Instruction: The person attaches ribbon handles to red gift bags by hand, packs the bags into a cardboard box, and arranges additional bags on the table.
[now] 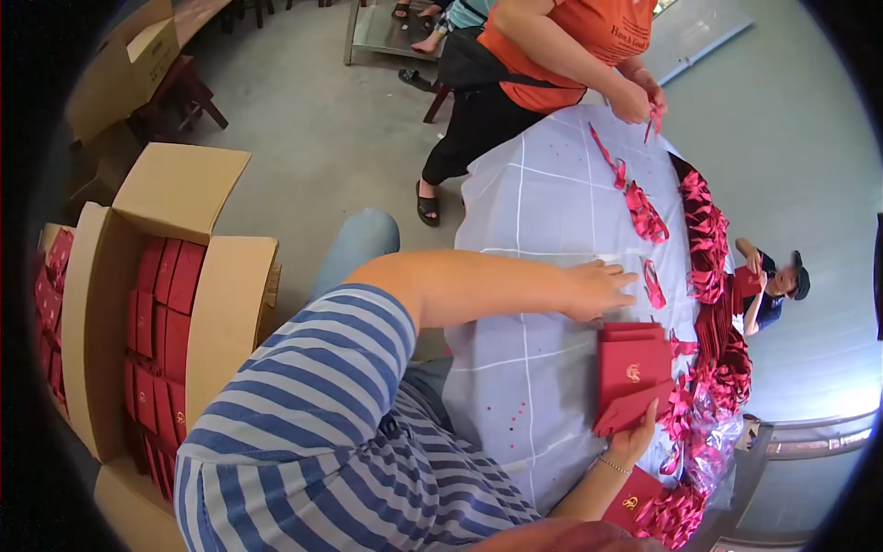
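Observation:
My left hand [600,289] lies palm down on the white tablecloth, fingers spread and empty, close to a loop of red ribbon [654,283]. My right hand [633,438], with a bracelet at the wrist, grips the near end of a red gift box [635,407] that looks flat and partly folded. Its thumb shows on top; the other fingers are mostly hidden. Under and beside that box lie more red boxes [633,348] with a gold emblem, stacked together.
Bunches of red ribbon [706,239] line the table's far edge, beside a clear plastic bag [716,432]. Cardboard cartons [170,189] of red boxes stand behind me. A person in orange [570,46] handles ribbon at the table's end; another person [768,285] stands across.

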